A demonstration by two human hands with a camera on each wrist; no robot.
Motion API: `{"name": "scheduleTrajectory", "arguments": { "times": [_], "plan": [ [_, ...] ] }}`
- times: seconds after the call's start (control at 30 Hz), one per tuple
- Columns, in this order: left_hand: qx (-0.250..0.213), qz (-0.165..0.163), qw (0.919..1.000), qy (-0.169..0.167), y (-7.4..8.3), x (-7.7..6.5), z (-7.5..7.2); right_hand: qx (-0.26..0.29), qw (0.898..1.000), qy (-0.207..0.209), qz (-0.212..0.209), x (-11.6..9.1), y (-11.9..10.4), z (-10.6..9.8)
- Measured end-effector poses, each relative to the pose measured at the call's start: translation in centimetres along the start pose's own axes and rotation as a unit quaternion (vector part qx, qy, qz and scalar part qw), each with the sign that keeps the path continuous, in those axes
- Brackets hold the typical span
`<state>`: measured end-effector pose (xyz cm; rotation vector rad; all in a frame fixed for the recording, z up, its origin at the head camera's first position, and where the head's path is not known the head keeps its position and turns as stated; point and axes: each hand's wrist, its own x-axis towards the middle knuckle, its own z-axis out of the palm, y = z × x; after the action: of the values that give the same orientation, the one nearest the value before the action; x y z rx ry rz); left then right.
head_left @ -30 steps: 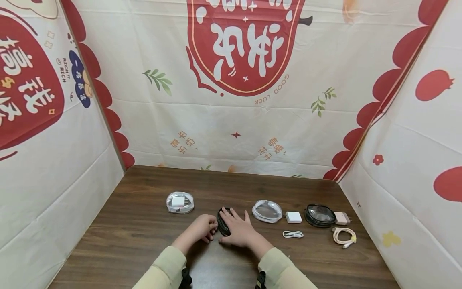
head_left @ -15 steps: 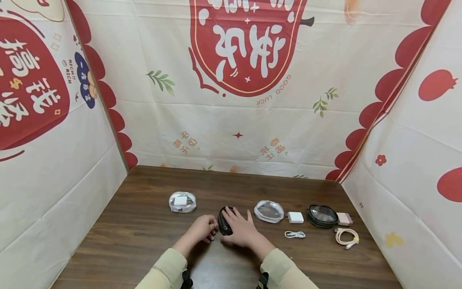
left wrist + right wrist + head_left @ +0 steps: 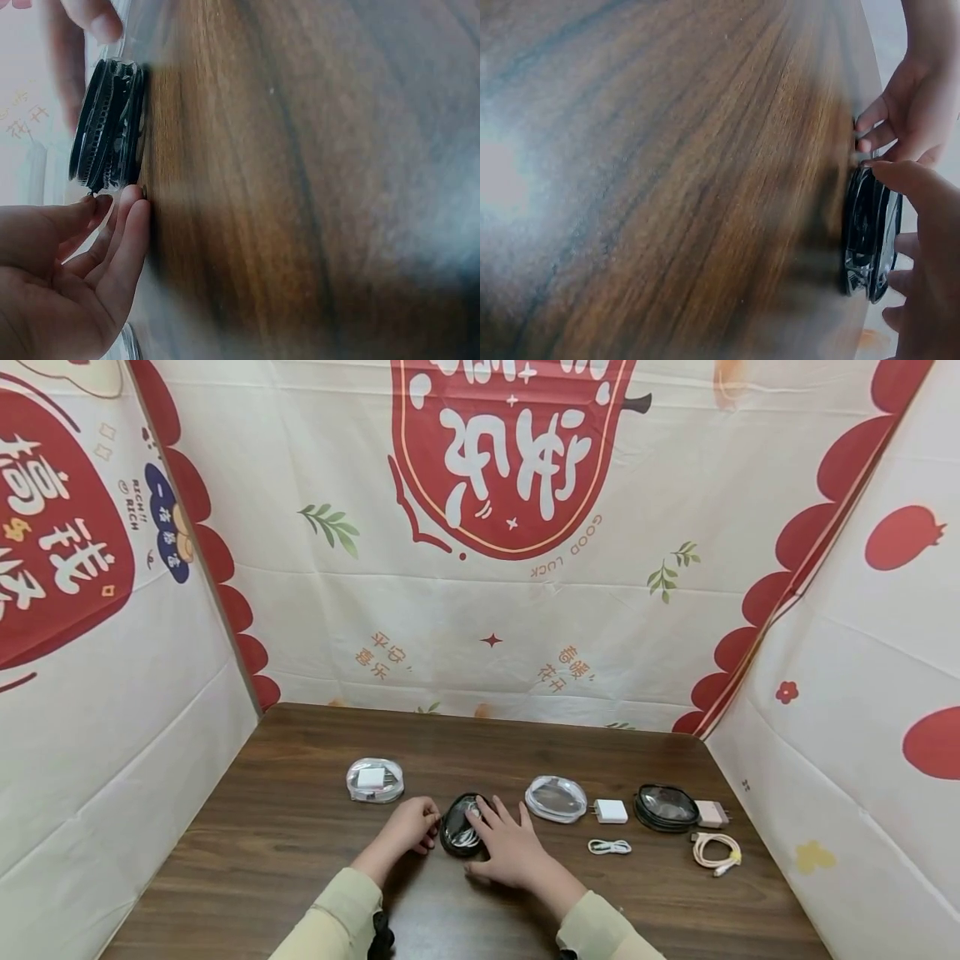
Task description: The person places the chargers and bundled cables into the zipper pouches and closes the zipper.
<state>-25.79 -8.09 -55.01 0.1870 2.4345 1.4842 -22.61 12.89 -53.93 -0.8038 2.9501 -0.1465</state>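
On the table between the hands lies an oval black zip case (image 3: 454, 828) with a clear lid, a white cable showing inside. My left hand (image 3: 408, 828) is at its left side; in the left wrist view, thumb and forefinger of the left hand (image 3: 82, 255) pinch a small zipper pull (image 3: 91, 195) at the case's edge. Spread fingers of my right hand (image 3: 512, 850) rest on the lid from the right, partly covering it. The right wrist view shows the right thumb (image 3: 907, 180) at the near end of the case (image 3: 866, 232).
A clear case (image 3: 375, 793) with a white charger (image 3: 371, 778) on it is at left. Rightward lie another clear case (image 3: 556, 799), a white charger (image 3: 611, 811), a white cable (image 3: 609, 847), a black case (image 3: 665, 808), a pink charger (image 3: 711, 813) and a pink cable (image 3: 716, 852).
The black case has shifted slightly left and turned, showing more of its lid and the white cable. My left hand has moved left; my right hand has slid right, covering less.
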Motion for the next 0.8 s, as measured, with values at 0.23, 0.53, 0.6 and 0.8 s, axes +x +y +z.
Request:
{"name": "scheduleTrajectory", "arguments": {
  "times": [0.23, 0.53, 0.6, 0.8],
  "plan": [
    [0.021, -0.002, 0.9998, 0.007, 0.4, 0.5, -0.3, -0.011, 1.0, 0.005, -0.018, 1.2, -0.8, -0.3],
    [0.028, 0.011, 0.9996, 0.001, 0.0, 0.6, 0.0, -0.006, 1.0, -0.025, 0.009, 1.3, -0.7, 0.7],
    [0.03, 0.013, 0.9995, 0.0, 0.0, 0.5, -0.1, -0.008, 1.0, -0.021, 0.007, 1.2, -0.5, 0.9],
    [0.051, 0.023, 0.9985, 0.0, 0.2, 0.4, -0.3, -0.012, 1.0, -0.018, 0.004, 1.3, -0.4, 1.1]
  ]
}}
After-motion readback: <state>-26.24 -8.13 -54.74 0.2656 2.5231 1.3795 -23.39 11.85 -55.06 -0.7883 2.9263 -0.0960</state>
